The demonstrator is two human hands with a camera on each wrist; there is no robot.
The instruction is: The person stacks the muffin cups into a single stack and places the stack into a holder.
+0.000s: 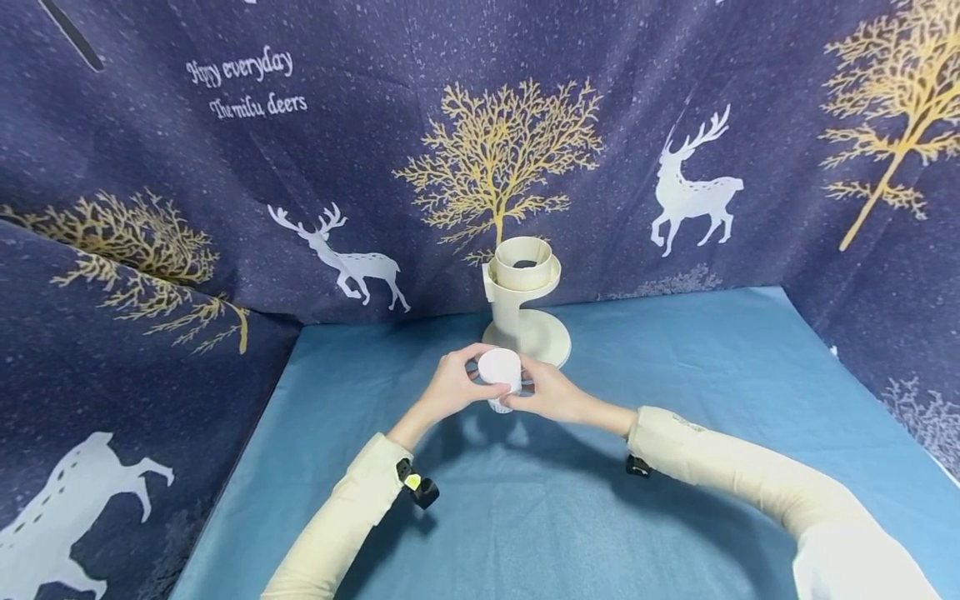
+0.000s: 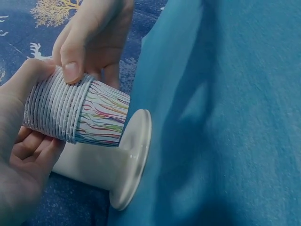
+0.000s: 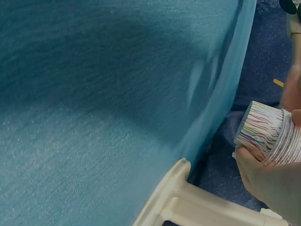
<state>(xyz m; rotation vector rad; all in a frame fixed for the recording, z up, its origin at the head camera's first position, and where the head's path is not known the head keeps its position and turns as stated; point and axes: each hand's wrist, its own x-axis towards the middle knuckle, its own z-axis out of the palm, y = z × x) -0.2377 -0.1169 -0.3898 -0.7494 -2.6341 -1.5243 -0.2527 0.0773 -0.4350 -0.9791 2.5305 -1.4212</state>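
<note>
A nested stack of paper cups [image 2: 101, 113], printed with wavy coloured lines, is held between both hands, tilted, above the blue cloth. In the head view the stack's white end [image 1: 499, 368] faces me. My left hand [image 1: 450, 383] grips its left side, thumb in front and fingers partly hidden behind it. From the other side my right hand [image 1: 557, 393] holds the stack, with its thumb on the rims in the left wrist view. Just behind the hands stands a cream stand [image 1: 507, 321] with a round base, an upright column and a ring on top.
A cream funnel-like cup [image 1: 523, 254] sits in the stand's ring. Blue cloth [image 1: 525, 517] covers the table. A dark curtain [image 1: 360, 167] with deer and golden trees hangs close behind the stand and at both sides.
</note>
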